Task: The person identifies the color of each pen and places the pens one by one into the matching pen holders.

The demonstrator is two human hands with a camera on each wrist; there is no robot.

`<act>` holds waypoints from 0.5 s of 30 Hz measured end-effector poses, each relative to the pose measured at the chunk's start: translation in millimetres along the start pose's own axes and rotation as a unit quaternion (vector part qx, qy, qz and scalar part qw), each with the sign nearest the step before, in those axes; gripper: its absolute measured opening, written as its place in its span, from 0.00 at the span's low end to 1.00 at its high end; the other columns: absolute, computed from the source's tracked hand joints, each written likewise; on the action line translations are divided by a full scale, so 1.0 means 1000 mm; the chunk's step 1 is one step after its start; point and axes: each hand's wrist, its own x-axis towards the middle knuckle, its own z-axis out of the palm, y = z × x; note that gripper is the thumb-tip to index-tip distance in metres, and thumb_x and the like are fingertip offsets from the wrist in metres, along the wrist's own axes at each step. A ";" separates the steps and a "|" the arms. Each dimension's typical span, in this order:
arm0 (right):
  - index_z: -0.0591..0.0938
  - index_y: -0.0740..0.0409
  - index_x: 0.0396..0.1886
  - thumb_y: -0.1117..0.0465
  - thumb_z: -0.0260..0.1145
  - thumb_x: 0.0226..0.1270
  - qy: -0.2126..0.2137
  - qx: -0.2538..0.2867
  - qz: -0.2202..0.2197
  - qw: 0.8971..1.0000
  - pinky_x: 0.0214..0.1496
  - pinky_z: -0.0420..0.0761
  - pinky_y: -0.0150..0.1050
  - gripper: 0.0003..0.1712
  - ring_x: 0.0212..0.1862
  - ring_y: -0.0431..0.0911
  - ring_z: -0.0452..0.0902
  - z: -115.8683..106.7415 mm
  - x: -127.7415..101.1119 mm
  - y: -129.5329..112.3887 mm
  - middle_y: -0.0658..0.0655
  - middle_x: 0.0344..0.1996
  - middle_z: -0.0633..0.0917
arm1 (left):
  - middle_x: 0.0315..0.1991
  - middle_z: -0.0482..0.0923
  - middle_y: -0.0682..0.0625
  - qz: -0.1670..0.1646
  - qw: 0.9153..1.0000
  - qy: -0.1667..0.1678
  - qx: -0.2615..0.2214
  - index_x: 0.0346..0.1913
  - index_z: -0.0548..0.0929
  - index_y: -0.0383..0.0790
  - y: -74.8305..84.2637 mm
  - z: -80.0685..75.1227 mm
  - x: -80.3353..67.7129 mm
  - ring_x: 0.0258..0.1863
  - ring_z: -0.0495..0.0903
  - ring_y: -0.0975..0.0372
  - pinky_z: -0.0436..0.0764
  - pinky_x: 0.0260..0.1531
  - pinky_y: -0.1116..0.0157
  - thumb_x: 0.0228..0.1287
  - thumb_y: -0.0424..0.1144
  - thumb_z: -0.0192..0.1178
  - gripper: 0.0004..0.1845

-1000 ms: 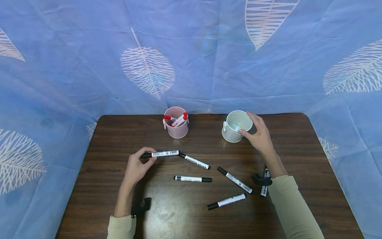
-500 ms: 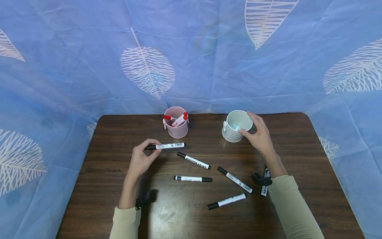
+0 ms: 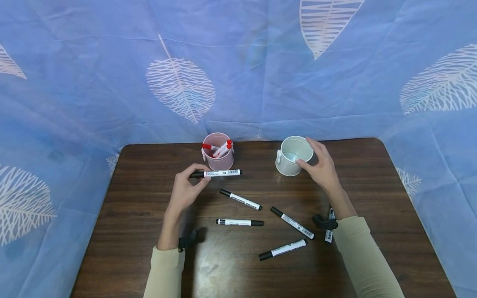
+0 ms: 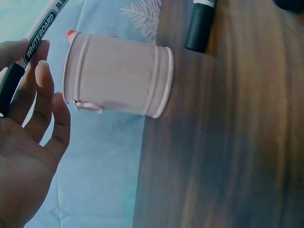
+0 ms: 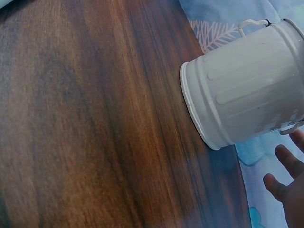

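Note:
My left hand [image 3: 186, 188] pinches a black-capped whiteboard marker [image 3: 222, 173] by its dark end, between thumb and fingers. The marker is held nearly level, in front of the pink bucket [image 3: 222, 162]. In the left wrist view the word WHITEBOARD shows on the marker [image 4: 40, 35], and the pink bucket [image 4: 114, 73] stands just beyond the fingers. Several red-capped markers [image 3: 222, 149] lean inside that bucket. At the back right, my right hand [image 3: 323, 170] grips the side of a white bucket [image 3: 287, 165], thumb and forefinger at its rim. The right wrist view shows the white bucket [image 5: 251, 85] upright on the table.
Several black-capped markers lie loose on the dark wooden table [image 3: 123, 231]: one [image 3: 241, 200] nearest the left hand, others at the middle [image 3: 239, 222], and one [image 3: 329, 225] partly under the right wrist. A blue leaf-patterned cloth [image 3: 246, 82] hangs behind the table's back edge.
My left hand has carried the marker right and toward the back, from beside a loose marker to in front of the pink bucket. My right hand stays on the white bucket.

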 end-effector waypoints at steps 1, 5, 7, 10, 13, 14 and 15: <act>0.62 0.41 0.78 0.54 0.75 0.61 0.000 0.000 0.001 1.000 0.67 0.58 0.68 0.48 0.72 0.62 0.58 0.000 0.000 0.000 0.61 0.72 0.63 | 0.39 0.84 0.42 0.002 1.000 -0.001 -0.002 0.46 0.83 0.30 0.001 0.001 0.002 0.36 0.79 0.58 0.78 0.32 0.69 0.63 0.26 0.66 0.09; 0.61 0.40 0.78 0.54 0.75 0.62 0.000 0.002 0.002 1.000 0.67 0.57 0.68 0.48 0.72 0.62 0.57 -0.001 -0.001 0.000 0.61 0.72 0.63 | 0.39 0.84 0.42 0.012 1.000 -0.001 -0.004 0.46 0.83 0.30 0.004 0.005 0.011 0.37 0.80 0.57 0.77 0.33 0.69 0.62 0.25 0.66 0.09; 0.61 0.41 0.78 0.54 0.74 0.62 0.000 0.003 0.001 1.000 0.67 0.57 0.68 0.47 0.72 0.62 0.57 -0.001 0.000 0.000 0.61 0.72 0.63 | 0.39 0.84 0.42 0.017 1.000 -0.002 -0.004 0.46 0.83 0.29 0.006 0.007 0.014 0.37 0.80 0.58 0.76 0.33 0.70 0.62 0.25 0.66 0.10; 0.61 0.42 0.78 0.54 0.74 0.62 -0.001 0.005 0.003 1.000 0.67 0.56 0.69 0.47 0.72 0.63 0.57 -0.001 0.000 0.000 0.62 0.72 0.63 | 0.40 0.84 0.41 0.025 1.000 -0.009 -0.011 0.45 0.83 0.28 0.008 0.011 0.018 0.38 0.80 0.56 0.77 0.35 0.71 0.61 0.24 0.66 0.10; 0.62 0.42 0.78 0.54 0.74 0.62 -0.004 0.006 0.006 1.000 0.67 0.56 0.69 0.47 0.72 0.63 0.57 -0.001 0.000 0.000 0.62 0.72 0.63 | 0.39 0.84 0.40 0.032 0.999 -0.012 -0.017 0.45 0.83 0.28 0.010 0.016 0.021 0.37 0.80 0.54 0.78 0.35 0.72 0.61 0.23 0.66 0.10; 0.62 0.42 0.78 0.54 0.74 0.62 -0.004 0.007 0.006 1.000 0.67 0.56 0.69 0.47 0.72 0.63 0.57 -0.001 0.000 0.000 0.62 0.72 0.63 | 0.39 0.84 0.40 0.033 0.999 -0.012 -0.021 0.45 0.83 0.28 0.010 0.017 0.022 0.37 0.80 0.54 0.78 0.35 0.72 0.60 0.23 0.66 0.10; 0.61 0.42 0.78 0.54 0.74 0.62 -0.003 0.006 0.005 1.000 0.67 0.56 0.69 0.47 0.72 0.63 0.57 -0.001 0.000 0.000 0.62 0.72 0.63 | 0.38 0.84 0.40 0.034 0.999 -0.011 -0.022 0.45 0.83 0.28 0.010 0.019 0.023 0.36 0.80 0.54 0.79 0.36 0.71 0.60 0.23 0.66 0.10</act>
